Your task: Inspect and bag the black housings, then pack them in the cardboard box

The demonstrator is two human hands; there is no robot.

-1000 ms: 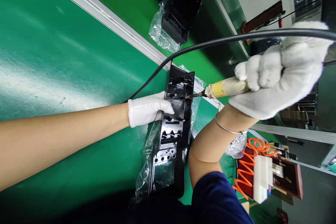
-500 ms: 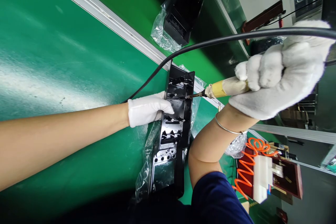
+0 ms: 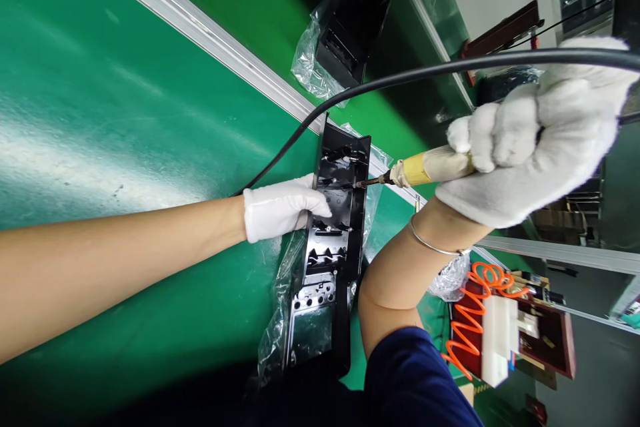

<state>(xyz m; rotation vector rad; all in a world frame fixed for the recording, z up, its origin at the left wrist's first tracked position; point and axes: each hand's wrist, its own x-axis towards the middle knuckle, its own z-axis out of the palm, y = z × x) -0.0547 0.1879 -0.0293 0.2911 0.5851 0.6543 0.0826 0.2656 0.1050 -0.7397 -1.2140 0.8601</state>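
Note:
A long black plastic panel (image 3: 334, 260) lies on a clear plastic bag on the green conveyor belt (image 3: 125, 113). My left hand (image 3: 283, 207), in a white glove, presses on the panel's left edge with its fingers over the rim. My right hand (image 3: 535, 137), in a thicker white glove, is wrapped around an electric screwdriver (image 3: 425, 169) with a yellow taped nose. The bit touches the panel near its upper right side. A black cable (image 3: 400, 83) runs from the tool over the belt.
A second black part in a clear bag (image 3: 345, 37) lies farther along the belt. An aluminium rail (image 3: 210, 37) runs diagonally across the belt. At lower right, an orange coiled hose (image 3: 470, 320) and a white block (image 3: 500, 340) sit on a dark red tray.
The bagged black part at the top has drifted slightly right along the belt. Both hands and the screwdriver hold their places.

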